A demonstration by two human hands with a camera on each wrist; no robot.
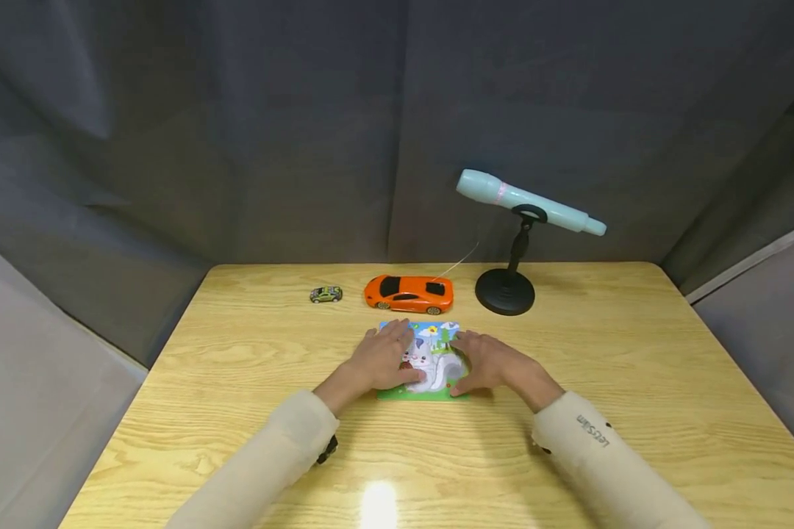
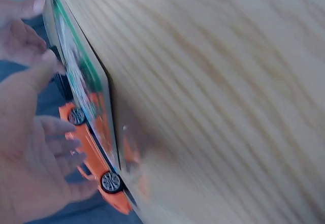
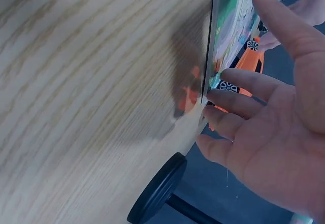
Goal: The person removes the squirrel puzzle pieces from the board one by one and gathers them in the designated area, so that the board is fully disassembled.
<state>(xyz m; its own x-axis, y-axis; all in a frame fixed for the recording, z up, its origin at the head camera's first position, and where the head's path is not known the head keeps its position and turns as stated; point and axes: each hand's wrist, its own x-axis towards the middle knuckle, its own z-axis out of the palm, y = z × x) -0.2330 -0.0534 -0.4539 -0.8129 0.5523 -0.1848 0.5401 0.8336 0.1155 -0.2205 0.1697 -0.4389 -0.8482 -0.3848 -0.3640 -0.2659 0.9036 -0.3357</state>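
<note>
A flat picture board [image 1: 428,371] with a white squirrel on a green and blue ground lies on the table in front of me. Over its left part reaches my left hand [image 1: 390,358], fingers extended and thumb pointing across the picture. In the left wrist view that hand's fingers are spread, with the board [image 2: 84,64] beyond them. At the board's right edge is my right hand [image 1: 488,360], its fingers slightly bent. The right wrist view shows its fingertips [image 3: 213,98] close to the board's corner, with nothing in the palm.
Just behind the board stands an orange toy car [image 1: 410,294] with a thin wire rising from it. A small patterned toy car [image 1: 326,294] is to its left. At back right, a light blue microphone [image 1: 549,209] rests on a black stand [image 1: 505,292]. A dark curtain [image 1: 291,132] hangs behind the table.
</note>
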